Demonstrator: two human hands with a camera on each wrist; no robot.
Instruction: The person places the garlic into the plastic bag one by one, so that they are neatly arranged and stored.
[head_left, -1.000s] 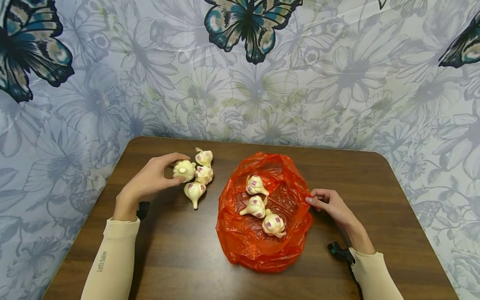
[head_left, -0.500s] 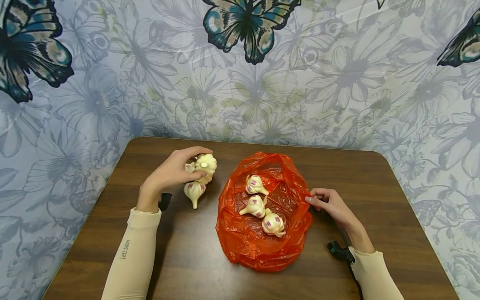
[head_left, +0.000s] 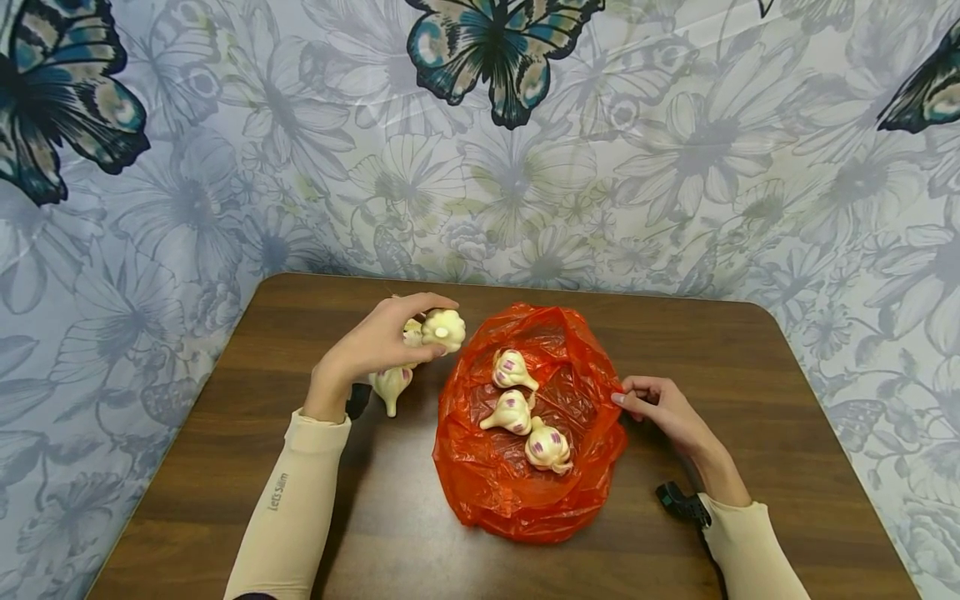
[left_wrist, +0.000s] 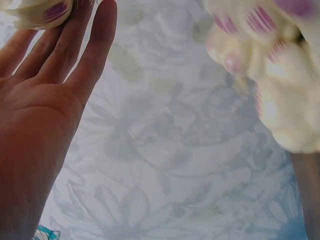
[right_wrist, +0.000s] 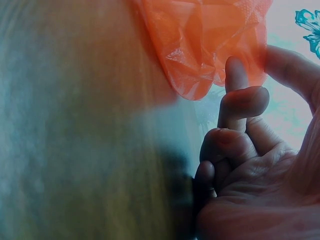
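Note:
My left hand (head_left: 375, 340) holds a garlic bulb (head_left: 445, 329) between thumb and fingers, just off the left rim of a red plastic bag (head_left: 517, 512). In the left wrist view that garlic bulb (left_wrist: 42, 14) shows at the upper left against the fingers. The bag lies spread open with 3 garlic bulbs (head_left: 547, 448) inside. At its right edge my right hand (head_left: 667, 410) pinches the plastic, and the right wrist view shows the bag's edge (right_wrist: 192, 55) at the fingertips. Below the left hand rests another garlic bulb (head_left: 392, 387); more are partly hidden behind the hand.
Everything lies on a brown wooden table (head_left: 750, 367) with rounded far corners. Behind it hangs a floral cloth (head_left: 675, 208) with large butterflies (head_left: 495, 54). A black camera mount (head_left: 681, 504) sits at the right wrist.
My left hand has carried the garlic bulb to the right, across the other bulbs, up to the bag's left rim. The right hand and the bag have stayed put.

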